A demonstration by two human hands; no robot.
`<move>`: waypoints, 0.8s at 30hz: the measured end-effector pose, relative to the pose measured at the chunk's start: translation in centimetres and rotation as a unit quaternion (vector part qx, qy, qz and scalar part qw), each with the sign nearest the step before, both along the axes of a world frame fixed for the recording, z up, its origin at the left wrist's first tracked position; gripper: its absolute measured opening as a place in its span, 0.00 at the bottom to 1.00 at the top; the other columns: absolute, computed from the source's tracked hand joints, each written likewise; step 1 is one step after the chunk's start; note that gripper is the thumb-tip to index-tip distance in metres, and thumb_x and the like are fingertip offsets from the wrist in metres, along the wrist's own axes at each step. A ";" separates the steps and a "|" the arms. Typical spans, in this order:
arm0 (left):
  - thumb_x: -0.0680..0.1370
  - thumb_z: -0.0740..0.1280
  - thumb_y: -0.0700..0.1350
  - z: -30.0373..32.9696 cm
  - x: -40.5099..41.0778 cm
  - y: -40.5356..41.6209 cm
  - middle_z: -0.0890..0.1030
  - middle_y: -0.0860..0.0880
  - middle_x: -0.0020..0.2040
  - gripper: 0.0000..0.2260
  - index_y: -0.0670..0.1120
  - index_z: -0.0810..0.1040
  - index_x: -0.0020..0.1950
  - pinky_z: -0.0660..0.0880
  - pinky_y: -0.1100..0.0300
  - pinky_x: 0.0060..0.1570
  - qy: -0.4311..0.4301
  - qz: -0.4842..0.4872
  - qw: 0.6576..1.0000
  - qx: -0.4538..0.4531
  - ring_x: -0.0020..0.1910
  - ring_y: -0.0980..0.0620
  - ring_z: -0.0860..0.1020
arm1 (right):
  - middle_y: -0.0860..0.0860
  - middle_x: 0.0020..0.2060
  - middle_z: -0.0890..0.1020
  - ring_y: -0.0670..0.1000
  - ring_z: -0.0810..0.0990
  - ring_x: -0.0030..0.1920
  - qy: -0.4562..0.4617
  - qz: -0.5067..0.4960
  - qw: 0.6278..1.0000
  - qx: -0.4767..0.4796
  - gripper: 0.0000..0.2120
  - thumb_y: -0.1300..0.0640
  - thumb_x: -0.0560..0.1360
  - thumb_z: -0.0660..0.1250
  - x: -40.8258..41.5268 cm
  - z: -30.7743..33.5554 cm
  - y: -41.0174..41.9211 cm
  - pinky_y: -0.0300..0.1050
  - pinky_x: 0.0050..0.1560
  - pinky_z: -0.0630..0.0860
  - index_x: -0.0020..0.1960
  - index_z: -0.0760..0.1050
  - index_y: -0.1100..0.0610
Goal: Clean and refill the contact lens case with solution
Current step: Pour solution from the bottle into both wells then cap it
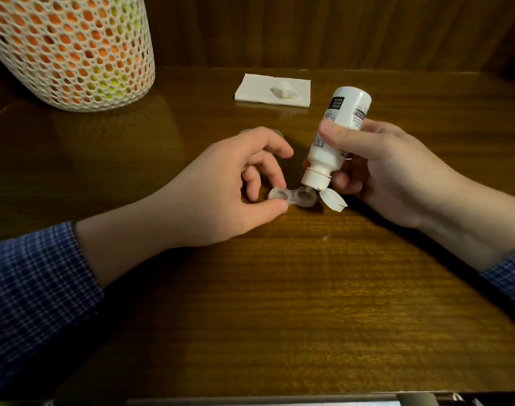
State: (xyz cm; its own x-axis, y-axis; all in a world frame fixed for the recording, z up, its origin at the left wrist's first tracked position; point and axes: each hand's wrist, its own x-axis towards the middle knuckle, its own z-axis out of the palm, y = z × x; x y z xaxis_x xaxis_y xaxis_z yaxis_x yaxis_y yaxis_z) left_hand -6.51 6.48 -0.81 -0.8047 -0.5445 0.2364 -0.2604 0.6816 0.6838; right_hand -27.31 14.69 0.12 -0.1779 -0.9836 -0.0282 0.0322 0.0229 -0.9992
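I had the contact lens case (291,197) flat on the counter (279,288), its long axis running left to right between my hands. My left hand (221,189) pinched the left well by finger and thumb. My right hand (382,171) gripped the solution bottle (335,136), tipped nozzle-down over the right well, flip cap (334,200) hanging open. The left well lay just beside the nozzle, toward my left hand, so I judged a short leftward shift would come next.

blue checked sleeves (36,276), bare forearms
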 end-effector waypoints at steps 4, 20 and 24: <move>0.73 0.78 0.45 0.0 0.0 0.0 0.84 0.56 0.49 0.26 0.51 0.74 0.69 0.76 0.67 0.36 -0.001 0.000 1.000 0.002 0.37 0.52 0.80 | 0.52 0.39 0.82 0.45 0.73 0.29 0.000 0.003 1.000 0.002 0.08 0.50 0.77 0.70 0.1 0.1 0.0 0.36 0.28 0.65 0.50 0.77 0.54; 0.73 0.78 0.45 0.0 0.0 0.0 0.84 0.55 0.49 0.26 0.51 0.74 0.69 0.76 0.67 0.36 -0.002 -0.001 1.000 0.018 0.38 0.52 0.80 | 0.56 0.43 0.82 0.45 0.73 0.29 0.005 -0.004 1.000 0.011 0.08 0.50 0.77 0.70 0.3 0.4 0.2 0.36 0.28 0.67 0.50 0.78 0.55; 0.73 0.78 0.45 0.1 0.0 0.0 0.84 0.55 0.49 0.26 0.51 0.74 0.69 0.76 0.66 0.36 -0.002 0.000 1.000 0.021 0.38 0.51 0.80 | 0.55 0.41 0.81 0.45 0.73 0.29 -0.009 -0.016 1.000 0.007 0.08 0.50 0.76 0.71 0.4 0.4 0.2 0.35 0.27 0.66 0.48 0.78 0.55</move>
